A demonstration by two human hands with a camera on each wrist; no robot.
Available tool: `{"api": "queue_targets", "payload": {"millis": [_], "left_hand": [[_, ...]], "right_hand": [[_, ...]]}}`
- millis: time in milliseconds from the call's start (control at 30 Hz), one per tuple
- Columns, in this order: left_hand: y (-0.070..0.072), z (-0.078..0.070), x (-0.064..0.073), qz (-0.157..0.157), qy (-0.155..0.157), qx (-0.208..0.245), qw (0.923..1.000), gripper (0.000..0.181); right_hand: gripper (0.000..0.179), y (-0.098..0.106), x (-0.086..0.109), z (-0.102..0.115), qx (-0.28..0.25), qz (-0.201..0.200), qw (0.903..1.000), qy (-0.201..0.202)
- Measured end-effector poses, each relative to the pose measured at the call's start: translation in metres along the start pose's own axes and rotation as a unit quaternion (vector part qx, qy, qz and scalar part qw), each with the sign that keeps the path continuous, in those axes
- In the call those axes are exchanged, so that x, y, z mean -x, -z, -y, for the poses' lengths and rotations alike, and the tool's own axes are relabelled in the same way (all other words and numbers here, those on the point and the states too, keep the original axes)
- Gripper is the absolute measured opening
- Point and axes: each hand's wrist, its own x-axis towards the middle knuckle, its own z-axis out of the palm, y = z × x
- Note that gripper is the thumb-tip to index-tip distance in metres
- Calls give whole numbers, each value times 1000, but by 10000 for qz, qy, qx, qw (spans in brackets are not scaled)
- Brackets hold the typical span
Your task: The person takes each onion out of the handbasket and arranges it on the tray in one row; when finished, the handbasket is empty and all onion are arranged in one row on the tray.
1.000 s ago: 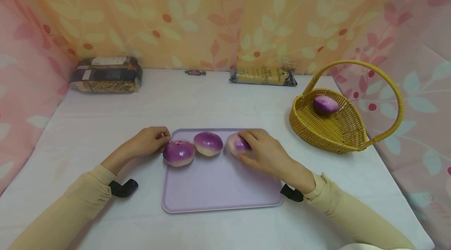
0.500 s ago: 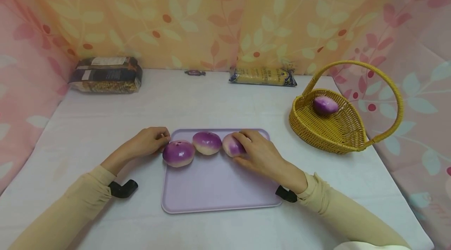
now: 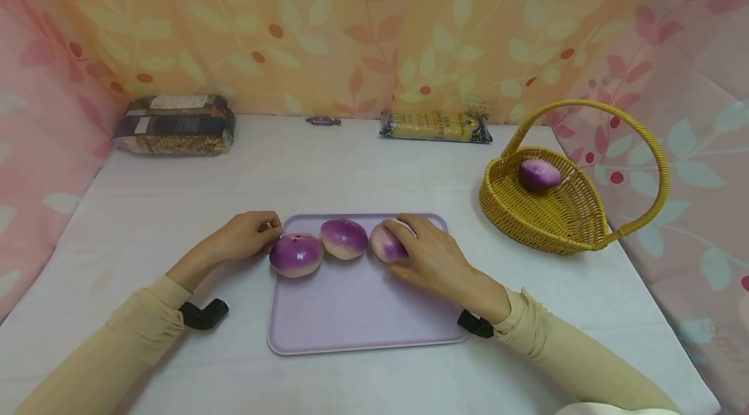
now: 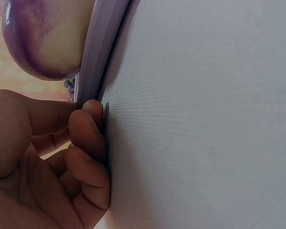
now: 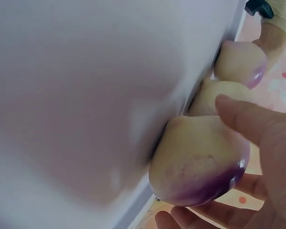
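My right hand (image 3: 430,255) has its fingers curled round a purple-and-white turnip (image 3: 387,240), on the lilac tray's (image 3: 363,317) far part. In the right wrist view fingers lie under this turnip (image 5: 200,162), with the thumb (image 5: 243,114) at its near upper edge; whether the thumb touches is unclear. A second turnip (image 3: 344,239) lies left of it, then a third turnip (image 3: 296,254) by the tray's left rim. Beside that rim, my left hand (image 3: 248,234) rests with curled fingers. Its fingertips (image 4: 88,133) meet the cloth and tray edge; a pinch on the rim cannot be made out.
A yellow wicker basket (image 3: 515,223) with a tall handle stands right of the tray, holding another turnip (image 3: 539,174). Along the back lie a dark bag of grain (image 3: 175,125), a small wrapped candy (image 3: 323,121) and a yellow packet (image 3: 435,126). Patterned curtains enclose three sides.
My right hand has slid left with its turnip, closer to the middle turnip, then stayed nearly still over the last half second. The left hand has not visibly moved.
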Motion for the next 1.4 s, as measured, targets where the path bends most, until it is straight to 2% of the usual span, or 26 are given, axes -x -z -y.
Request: {"api": "queue_targets", "payload": {"millis": [133, 300, 400, 500, 667, 767, 900, 1000, 1067, 1233, 1400], "left_hand": [[0, 1, 0, 4, -7, 9, 10000, 15], [0, 1, 0, -20, -21, 18, 10000, 14], [1, 2, 0, -26, -50, 7, 10000, 15], [1, 2, 0, -20, -14, -16, 10000, 15], [1, 0, 0, -41, 12, -2, 10000, 15], [1, 0, 0, -50, 0, -3, 10000, 15], [1, 2, 0, -3, 13, 12, 10000, 15], [1, 2, -1, 29, 23, 25, 10000, 15], [1, 2, -1, 33, -1, 14, 10000, 15], [1, 1, 0, 33, -23, 45, 10000, 15], [1, 1, 0, 53, -25, 79, 10000, 15]], "right_hand": [[71, 10, -3, -3, 31, 86, 9996, -279], [60, 43, -14, -26, 237, -216, 9977, -599], [48, 69, -22, -50, 365, -469, 9938, -940], [41, 95, -28, -82, 468, -481, 9867, -1483], [40, 125, -32, -144, 484, 35, 9676, -2477], [47, 126, -29, -176, 536, 575, 9505, -3007], [63, 121, -21, -207, 496, 1370, 9230, -3561], [71, 119, -15, -222, 456, 1747, 9075, -3792], [73, 118, -13, -229, 419, 1949, 9005, -3865], [79, 115, -11, -242, 177, 2370, 8947, -3783], [68, 104, -12, -252, 94, 2281, 9062, -3560]]}}
